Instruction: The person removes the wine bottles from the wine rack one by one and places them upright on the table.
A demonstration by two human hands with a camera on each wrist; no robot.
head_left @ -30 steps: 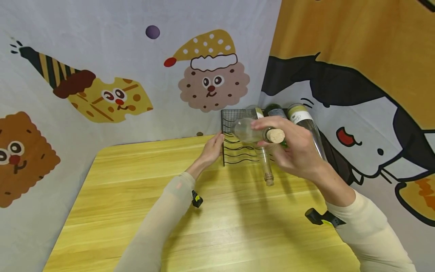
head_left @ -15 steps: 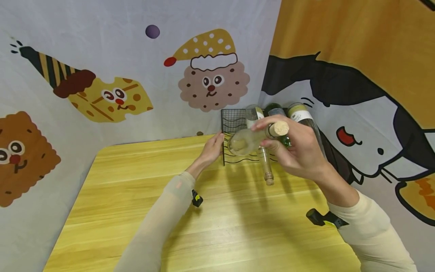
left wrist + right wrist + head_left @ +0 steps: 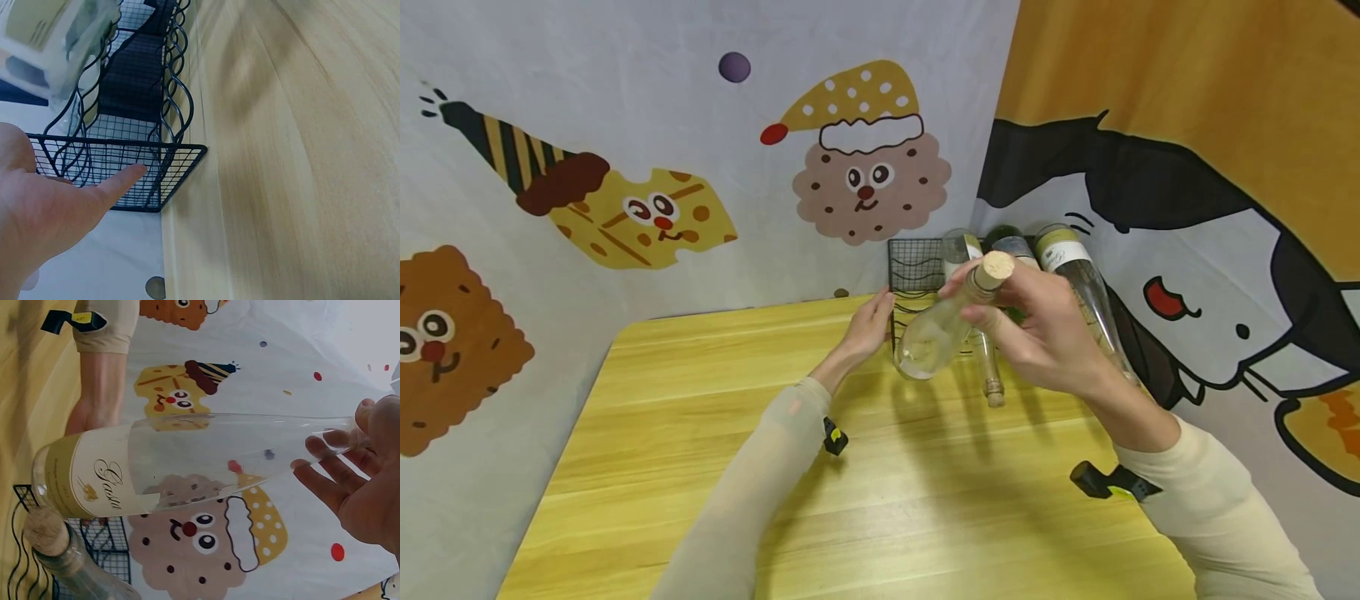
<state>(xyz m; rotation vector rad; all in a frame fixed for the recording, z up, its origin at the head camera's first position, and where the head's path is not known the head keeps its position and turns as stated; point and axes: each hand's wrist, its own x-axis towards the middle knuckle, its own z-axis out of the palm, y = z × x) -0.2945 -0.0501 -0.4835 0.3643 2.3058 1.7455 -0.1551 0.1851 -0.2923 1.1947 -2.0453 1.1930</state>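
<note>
My right hand point(image 3: 1052, 333) grips a clear glass wine bottle point(image 3: 928, 337) by its neck, just under the cork point(image 3: 997, 267). The bottle is tilted, its base low and to the left in front of the wire rack point(image 3: 913, 262). A cream and yellow-green label point(image 3: 103, 472) shows near its base in the right wrist view. My left hand point(image 3: 867, 327) rests against the rack's left end, its thumb point(image 3: 128, 178) straight across the mesh panel. A corked clear bottle point(image 3: 988, 375) lies in the rack, neck toward me, partly behind the held bottle.
A green bottle point(image 3: 1007, 240) and another labelled bottle point(image 3: 1067, 254) lie in the rack to the right, partly behind my right hand. The rack stands at the back of the wooden table point(image 3: 700, 400), close to the printed cloth walls point(image 3: 647, 100).
The held bottle's base has swung down and toward me, so the bottle now points steeply downward with its cork higher. My left hand has stayed at the rack's end.
</note>
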